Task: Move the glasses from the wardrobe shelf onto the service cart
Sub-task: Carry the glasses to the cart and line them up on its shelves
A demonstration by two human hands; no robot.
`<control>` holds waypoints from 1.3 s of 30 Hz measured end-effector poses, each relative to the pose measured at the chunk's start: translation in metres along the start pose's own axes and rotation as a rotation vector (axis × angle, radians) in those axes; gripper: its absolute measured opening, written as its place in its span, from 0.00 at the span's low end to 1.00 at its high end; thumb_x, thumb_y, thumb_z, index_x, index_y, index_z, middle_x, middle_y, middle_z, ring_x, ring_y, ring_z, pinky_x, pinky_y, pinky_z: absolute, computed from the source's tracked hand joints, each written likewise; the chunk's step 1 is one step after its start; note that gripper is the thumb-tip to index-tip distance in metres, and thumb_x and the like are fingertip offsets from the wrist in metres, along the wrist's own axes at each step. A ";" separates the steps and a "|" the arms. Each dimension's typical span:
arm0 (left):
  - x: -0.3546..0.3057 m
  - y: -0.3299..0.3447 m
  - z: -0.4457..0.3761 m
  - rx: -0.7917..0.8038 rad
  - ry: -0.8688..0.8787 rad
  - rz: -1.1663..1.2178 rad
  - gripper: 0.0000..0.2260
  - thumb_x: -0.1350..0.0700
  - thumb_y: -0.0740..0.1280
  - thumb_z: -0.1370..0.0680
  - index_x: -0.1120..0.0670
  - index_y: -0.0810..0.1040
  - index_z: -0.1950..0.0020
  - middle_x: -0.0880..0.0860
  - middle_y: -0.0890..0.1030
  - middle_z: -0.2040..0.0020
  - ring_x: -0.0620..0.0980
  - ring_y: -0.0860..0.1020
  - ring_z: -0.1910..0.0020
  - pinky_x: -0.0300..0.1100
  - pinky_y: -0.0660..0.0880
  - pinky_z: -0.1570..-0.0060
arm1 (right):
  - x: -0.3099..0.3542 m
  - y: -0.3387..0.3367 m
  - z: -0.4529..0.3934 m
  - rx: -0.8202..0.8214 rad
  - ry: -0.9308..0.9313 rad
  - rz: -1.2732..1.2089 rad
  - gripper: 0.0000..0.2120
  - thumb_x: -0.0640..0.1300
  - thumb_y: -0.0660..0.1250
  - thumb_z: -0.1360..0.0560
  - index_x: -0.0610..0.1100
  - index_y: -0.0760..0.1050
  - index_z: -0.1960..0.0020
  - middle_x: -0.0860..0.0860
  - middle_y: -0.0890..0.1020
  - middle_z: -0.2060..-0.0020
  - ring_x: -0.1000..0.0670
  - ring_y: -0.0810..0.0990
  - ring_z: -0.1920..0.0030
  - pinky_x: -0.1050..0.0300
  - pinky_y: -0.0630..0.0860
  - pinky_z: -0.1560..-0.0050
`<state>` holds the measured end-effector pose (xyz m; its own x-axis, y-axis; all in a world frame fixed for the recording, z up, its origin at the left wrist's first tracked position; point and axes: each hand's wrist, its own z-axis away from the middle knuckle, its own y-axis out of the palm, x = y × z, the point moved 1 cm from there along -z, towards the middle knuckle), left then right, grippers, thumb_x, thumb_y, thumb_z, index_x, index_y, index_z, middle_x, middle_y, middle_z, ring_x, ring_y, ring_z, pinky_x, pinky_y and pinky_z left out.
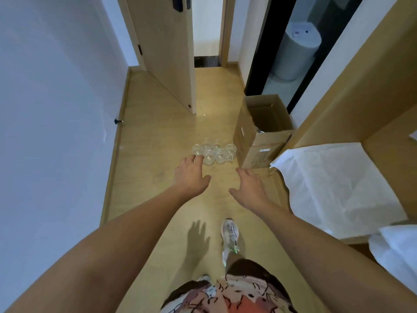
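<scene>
1. Both arms stretched forward over the wood floor (158, 136); left hand (191, 175) spread with relaxed fingers, holding nothing; right hand (250, 188) likewise loose and empty.
2. Cluster of clear glasses (213, 152) standing on the floor, packed rim to rim, just beside the cardboard box (257, 141). No service cart in view, and no glass on the wooden shelf surface at right.
3. Likely risk: knocking the cluster. Transparent glass against pale flooring, hard to judge by edge; a reach into the near row could topple the neighbours, since touching each other.
4. Further risk: kicking. White sneaker (230, 236) planted well short of the glasses, yet one careless step forward enough to scatter them.
5. Possible slip when grabbing several at once with bare fingers; breakage on the hard floor probable.
6. Cardboard box: flaps up, top open, mostly dark inside, with something shiny and crinkled near the front wall; cannot tell what.
7. White wrapping sheet (338, 186) draped over the shelf surface at right, nothing resting on it.
</scene>
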<state>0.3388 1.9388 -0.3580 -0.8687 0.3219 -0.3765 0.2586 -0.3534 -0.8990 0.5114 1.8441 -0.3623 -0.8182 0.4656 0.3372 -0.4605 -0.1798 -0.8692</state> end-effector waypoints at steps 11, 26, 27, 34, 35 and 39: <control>0.017 -0.010 -0.137 0.036 -0.128 0.003 0.30 0.45 0.67 0.22 0.53 0.63 0.23 0.57 0.67 0.24 0.59 0.64 0.27 0.54 0.68 0.31 | 0.016 -0.021 -0.169 0.055 -0.058 0.002 0.33 0.53 0.71 0.25 0.47 0.65 0.24 0.46 0.71 0.29 0.40 0.70 0.31 0.48 0.70 0.32; 0.055 0.009 -0.301 0.095 -0.420 0.269 0.30 0.48 0.71 0.24 0.57 0.69 0.25 0.58 0.73 0.29 0.60 0.69 0.30 0.49 0.66 0.32 | 0.023 0.002 -0.337 0.317 0.007 -0.018 0.33 0.52 0.69 0.23 0.44 0.63 0.22 0.43 0.69 0.27 0.39 0.68 0.28 0.46 0.69 0.30; 0.061 0.012 -0.308 0.106 -0.438 0.287 0.30 0.47 0.71 0.24 0.56 0.69 0.25 0.59 0.73 0.30 0.61 0.70 0.31 0.49 0.67 0.33 | 0.027 0.007 -0.345 0.323 0.031 -0.046 0.33 0.51 0.69 0.23 0.45 0.63 0.22 0.43 0.69 0.27 0.39 0.68 0.28 0.46 0.69 0.30; 0.111 0.038 -0.348 0.232 -0.512 0.379 0.30 0.46 0.71 0.25 0.55 0.70 0.26 0.59 0.72 0.29 0.60 0.68 0.28 0.51 0.66 0.32 | 0.062 0.050 -0.387 0.312 0.215 -0.167 0.32 0.52 0.69 0.23 0.46 0.64 0.23 0.45 0.71 0.28 0.41 0.71 0.30 0.50 0.69 0.33; 0.119 0.040 -0.356 0.253 -0.508 0.381 0.30 0.46 0.71 0.25 0.55 0.70 0.26 0.59 0.72 0.29 0.60 0.68 0.29 0.51 0.67 0.32 | 0.067 0.058 -0.393 0.320 0.243 -0.166 0.31 0.52 0.69 0.23 0.46 0.64 0.23 0.45 0.72 0.28 0.41 0.71 0.30 0.50 0.68 0.33; 0.156 0.048 -0.393 0.317 -0.500 0.373 0.28 0.47 0.71 0.24 0.54 0.71 0.26 0.59 0.73 0.29 0.60 0.69 0.29 0.48 0.65 0.31 | 0.088 0.089 -0.420 0.325 0.351 -0.189 0.30 0.53 0.69 0.23 0.46 0.67 0.24 0.44 0.75 0.32 0.41 0.73 0.31 0.51 0.69 0.34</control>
<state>0.3820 2.3174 -0.5477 -0.8555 -0.2870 -0.4310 0.5082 -0.6250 -0.5926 0.5424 2.2335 -0.5622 -0.5710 0.7691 0.2872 -0.7180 -0.2982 -0.6289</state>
